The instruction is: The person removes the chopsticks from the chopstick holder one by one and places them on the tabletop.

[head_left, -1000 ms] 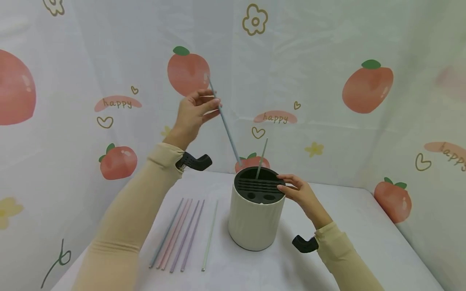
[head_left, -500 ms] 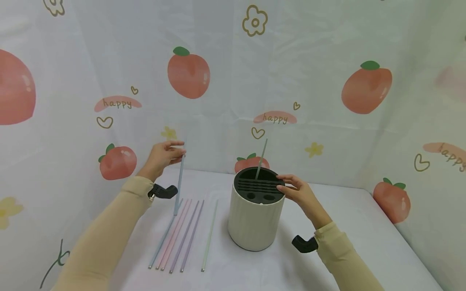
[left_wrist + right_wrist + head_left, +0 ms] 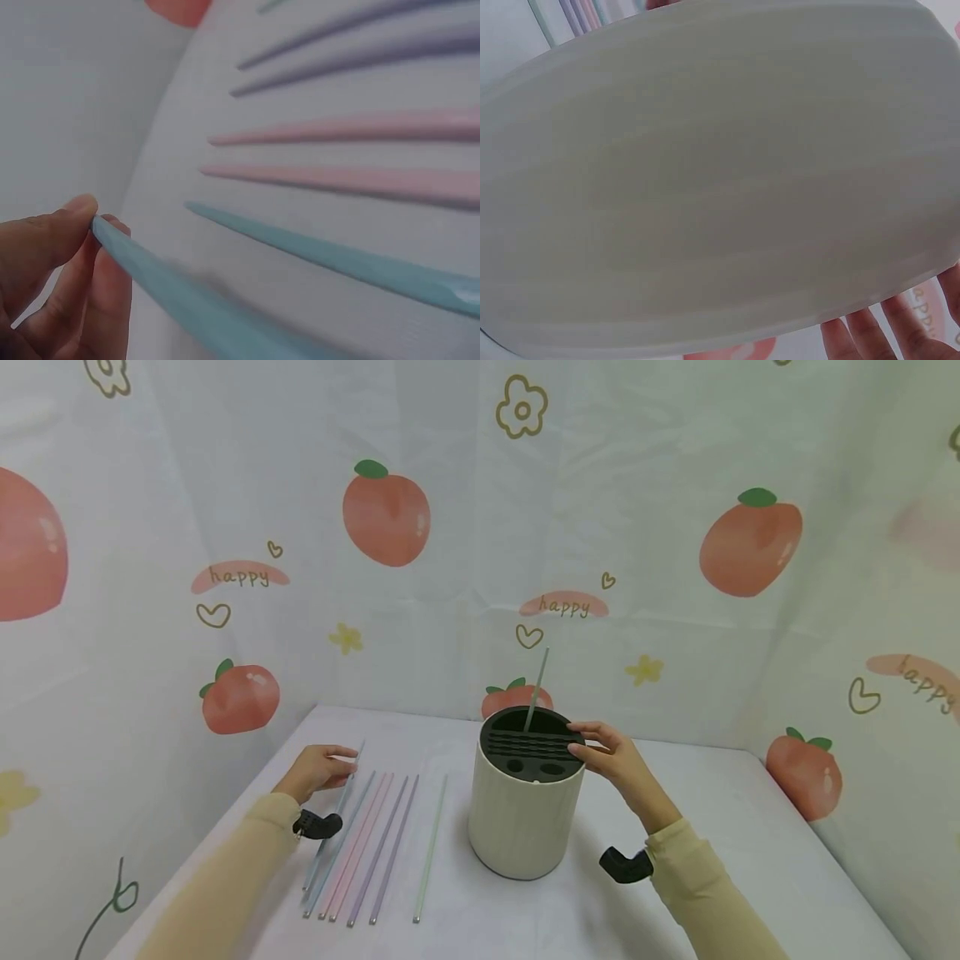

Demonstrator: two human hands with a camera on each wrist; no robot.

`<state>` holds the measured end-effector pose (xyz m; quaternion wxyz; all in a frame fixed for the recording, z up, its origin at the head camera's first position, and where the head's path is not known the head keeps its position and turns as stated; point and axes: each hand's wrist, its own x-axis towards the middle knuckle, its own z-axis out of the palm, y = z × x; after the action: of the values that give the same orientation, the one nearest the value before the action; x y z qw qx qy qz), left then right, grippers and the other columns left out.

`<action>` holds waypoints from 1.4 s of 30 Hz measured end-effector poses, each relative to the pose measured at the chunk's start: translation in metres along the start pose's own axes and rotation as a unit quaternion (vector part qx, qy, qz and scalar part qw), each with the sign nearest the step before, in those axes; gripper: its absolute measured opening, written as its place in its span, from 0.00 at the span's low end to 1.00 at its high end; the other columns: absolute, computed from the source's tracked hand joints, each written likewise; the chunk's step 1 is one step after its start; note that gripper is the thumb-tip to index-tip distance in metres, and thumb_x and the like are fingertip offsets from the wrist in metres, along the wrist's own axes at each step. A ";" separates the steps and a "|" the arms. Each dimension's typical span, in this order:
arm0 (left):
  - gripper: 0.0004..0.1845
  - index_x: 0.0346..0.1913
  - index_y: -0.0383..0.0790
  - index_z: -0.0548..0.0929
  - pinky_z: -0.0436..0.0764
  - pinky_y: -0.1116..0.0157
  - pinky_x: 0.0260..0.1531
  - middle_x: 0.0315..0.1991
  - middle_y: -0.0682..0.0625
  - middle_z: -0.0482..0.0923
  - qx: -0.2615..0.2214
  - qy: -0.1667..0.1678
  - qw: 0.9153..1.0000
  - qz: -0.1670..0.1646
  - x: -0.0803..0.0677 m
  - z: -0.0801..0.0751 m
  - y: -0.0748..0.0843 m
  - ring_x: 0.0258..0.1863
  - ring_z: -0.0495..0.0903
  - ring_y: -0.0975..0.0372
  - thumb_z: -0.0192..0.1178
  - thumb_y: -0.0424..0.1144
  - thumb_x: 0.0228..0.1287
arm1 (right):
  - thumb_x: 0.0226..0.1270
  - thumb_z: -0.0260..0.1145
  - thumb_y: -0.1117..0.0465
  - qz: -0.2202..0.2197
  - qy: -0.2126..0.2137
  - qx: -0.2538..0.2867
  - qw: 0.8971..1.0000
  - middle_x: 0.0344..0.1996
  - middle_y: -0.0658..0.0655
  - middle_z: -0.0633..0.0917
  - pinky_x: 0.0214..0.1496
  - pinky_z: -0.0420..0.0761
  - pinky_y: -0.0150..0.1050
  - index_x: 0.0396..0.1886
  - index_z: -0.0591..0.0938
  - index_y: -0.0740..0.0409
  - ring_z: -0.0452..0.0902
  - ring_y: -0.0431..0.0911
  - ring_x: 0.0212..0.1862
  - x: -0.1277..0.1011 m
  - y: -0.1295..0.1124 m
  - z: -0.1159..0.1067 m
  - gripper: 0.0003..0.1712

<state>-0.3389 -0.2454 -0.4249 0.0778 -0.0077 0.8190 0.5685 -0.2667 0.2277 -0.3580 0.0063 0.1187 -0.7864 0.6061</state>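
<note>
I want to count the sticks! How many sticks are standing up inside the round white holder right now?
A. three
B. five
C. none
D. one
D. Only one stick rises from the back slot of the holder; the other sticks lie flat on the table, where the left hand pinches a blue stick, while the right hand rests on the holder's rim.

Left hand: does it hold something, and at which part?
The left hand pinches a blue chopstick at its far end, between thumb and fingers.
</note>
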 end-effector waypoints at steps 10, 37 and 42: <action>0.21 0.55 0.22 0.77 0.82 0.72 0.23 0.30 0.49 0.81 0.037 0.016 0.999 -0.035 0.000 0.008 -0.032 0.22 0.76 0.68 0.64 0.27 0.59 | 0.69 0.63 0.58 -0.001 -0.004 0.003 1.000 0.62 0.66 0.71 0.68 0.70 0.56 0.65 0.70 0.64 0.66 0.60 0.67 0.001 0.001 -0.001 0.29; 0.17 0.47 0.24 0.81 0.81 0.70 0.23 0.31 0.45 0.82 0.103 0.039 0.993 -0.054 -0.004 0.020 -0.028 0.20 0.76 0.64 0.68 0.26 0.52 | 0.69 0.63 0.58 -0.003 -0.006 -0.002 1.000 0.62 0.67 0.70 0.68 0.70 0.56 0.65 0.70 0.64 0.65 0.61 0.67 0.001 0.001 -0.001 0.28; 0.16 0.46 0.25 0.81 0.81 0.71 0.24 0.38 0.39 0.80 0.114 0.042 0.991 -0.059 -0.002 0.019 -0.028 0.21 0.76 0.64 0.68 0.27 0.53 | 0.69 0.63 0.58 -0.001 -0.006 -0.002 1.000 0.63 0.67 0.70 0.69 0.68 0.57 0.65 0.70 0.64 0.65 0.62 0.67 0.001 0.000 -0.001 0.28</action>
<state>-0.3318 -0.2376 -0.4571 0.0771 -0.0710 0.8791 0.4651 -0.2674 0.2283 -0.3572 0.0023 0.1228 -0.7876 0.6038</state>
